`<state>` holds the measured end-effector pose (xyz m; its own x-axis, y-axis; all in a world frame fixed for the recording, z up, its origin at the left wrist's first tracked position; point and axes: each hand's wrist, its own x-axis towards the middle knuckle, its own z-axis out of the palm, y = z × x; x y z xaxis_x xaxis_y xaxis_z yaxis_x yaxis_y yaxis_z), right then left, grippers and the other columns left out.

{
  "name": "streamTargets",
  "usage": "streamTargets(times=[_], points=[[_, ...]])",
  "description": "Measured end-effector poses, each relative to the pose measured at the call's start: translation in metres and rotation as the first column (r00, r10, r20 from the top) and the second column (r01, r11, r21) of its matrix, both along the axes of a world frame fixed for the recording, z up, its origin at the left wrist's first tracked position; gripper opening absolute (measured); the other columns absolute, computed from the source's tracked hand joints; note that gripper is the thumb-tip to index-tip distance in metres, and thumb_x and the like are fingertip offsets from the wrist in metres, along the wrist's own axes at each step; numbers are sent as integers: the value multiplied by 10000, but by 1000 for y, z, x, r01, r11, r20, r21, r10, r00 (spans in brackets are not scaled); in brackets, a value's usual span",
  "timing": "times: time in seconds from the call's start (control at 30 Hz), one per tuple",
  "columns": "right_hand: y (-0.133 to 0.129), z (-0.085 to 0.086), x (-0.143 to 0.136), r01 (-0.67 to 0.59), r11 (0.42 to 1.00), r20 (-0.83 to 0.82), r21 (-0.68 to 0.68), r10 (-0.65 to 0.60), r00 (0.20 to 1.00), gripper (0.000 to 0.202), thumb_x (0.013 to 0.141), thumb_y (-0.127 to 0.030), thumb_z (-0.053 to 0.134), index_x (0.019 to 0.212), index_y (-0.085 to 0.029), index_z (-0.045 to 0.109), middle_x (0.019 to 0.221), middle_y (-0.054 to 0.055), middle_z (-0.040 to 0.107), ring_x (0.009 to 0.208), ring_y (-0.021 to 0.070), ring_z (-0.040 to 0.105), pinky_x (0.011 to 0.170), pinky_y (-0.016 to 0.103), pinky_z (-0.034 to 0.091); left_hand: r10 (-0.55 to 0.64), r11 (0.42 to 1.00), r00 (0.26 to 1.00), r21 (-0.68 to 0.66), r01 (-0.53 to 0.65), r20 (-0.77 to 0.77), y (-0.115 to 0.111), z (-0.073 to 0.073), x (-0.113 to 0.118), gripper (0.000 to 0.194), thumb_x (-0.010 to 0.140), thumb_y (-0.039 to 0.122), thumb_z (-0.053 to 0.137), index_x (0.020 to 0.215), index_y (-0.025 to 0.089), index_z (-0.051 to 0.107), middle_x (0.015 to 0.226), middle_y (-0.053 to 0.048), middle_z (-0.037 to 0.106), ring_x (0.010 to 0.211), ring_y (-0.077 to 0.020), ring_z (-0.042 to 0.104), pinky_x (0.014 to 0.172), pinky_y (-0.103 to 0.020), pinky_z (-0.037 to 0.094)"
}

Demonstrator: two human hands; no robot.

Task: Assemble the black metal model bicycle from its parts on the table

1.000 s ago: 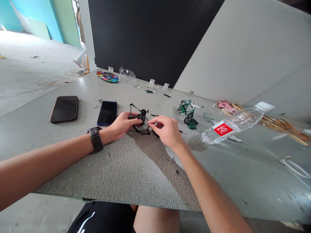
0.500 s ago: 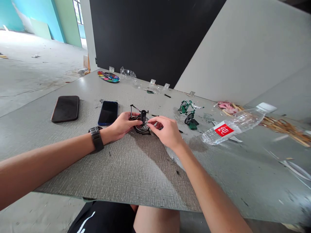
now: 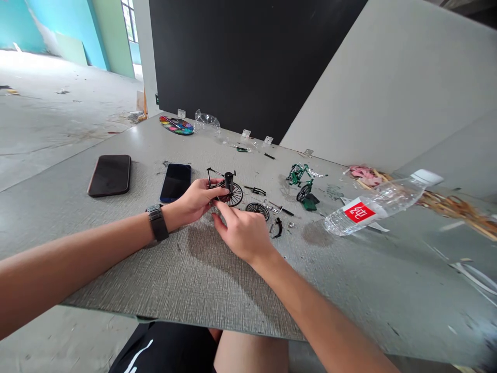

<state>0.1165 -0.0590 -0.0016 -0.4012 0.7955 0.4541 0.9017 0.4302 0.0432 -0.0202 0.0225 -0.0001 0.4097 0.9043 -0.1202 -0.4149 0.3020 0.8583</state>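
Observation:
My left hand [image 3: 197,200] is closed around a black model bicycle frame [image 3: 216,173] with a spoked wheel [image 3: 235,195] on it. Its thumb lies across the dark guard beside the wheel. Just below, my right hand [image 3: 244,230] has its index fingertip against the underside of the bicycle, near my left fingertips. The right thumb stands apart from that finger, and no part shows between them. On the table, right of my right hand, lie a loose spoked wheel [image 3: 258,210], silver handlebars with a black grip [image 3: 287,212], a curved black part [image 3: 278,228] and a thin black piece [image 3: 255,190].
A green model bicycle [image 3: 301,181] stands to the right, beside a tilted clear plastic bottle [image 3: 382,202]. Two phones, one black [image 3: 111,175] and one blue-edged [image 3: 176,182], lie left. A paint palette [image 3: 176,125] and clear plastic packaging [image 3: 207,120] sit along the back edge.
My right hand has moved left and down, from the wheel's right side to under the bicycle, uncovering the loose wheel and small parts. The left hand keeps its hold.

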Motion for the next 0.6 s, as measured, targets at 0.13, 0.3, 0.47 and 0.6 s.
streamTargets(times=[0.13, 0.3, 0.47, 0.6], points=[[3, -5, -4, 32, 999, -15, -23, -32, 999, 359, 1000, -325, 410, 1234, -183, 642, 844, 79, 778, 626, 190, 683, 507, 342, 335, 1, 1000, 998, -20, 0, 57, -1, 4, 0, 216, 748, 60, 728, 920, 133, 620, 754, -15, 662, 703, -95, 641, 667, -223, 468], [7, -5, -7, 21, 996, -73, -91, -28, 997, 314, 996, -282, 412, 1169, -168, 647, 865, 114, 764, 672, 227, 700, 538, 348, 350, 0, 999, 999, -45, 2, 50, -2, 8, 1, 139, 753, 83, 727, 839, 143, 635, 756, -12, 654, 715, -106, 632, 682, -250, 468], [7, -7, -3, 81, 993, -162, -83, -94, 982, 214, 972, -319, 481, 986, -202, 659, 775, 69, 733, 630, 207, 673, 538, 326, 333, 36, 999, 998, -43, -34, 58, 3, 10, -2, 113, 774, 71, 700, 850, 127, 639, 790, -23, 660, 726, -102, 629, 701, -254, 463], [12, -6, 4, 126, 982, -294, -144, -164, 942, 172, 906, -365, 609, 922, -203, 665, 759, 46, 702, 657, 204, 652, 589, 314, 402, 98, 995, 991, -9, -98, 90, 11, 12, -5, 149, 763, 49, 696, 869, 128, 627, 818, -27, 672, 740, -102, 627, 714, -257, 458]])
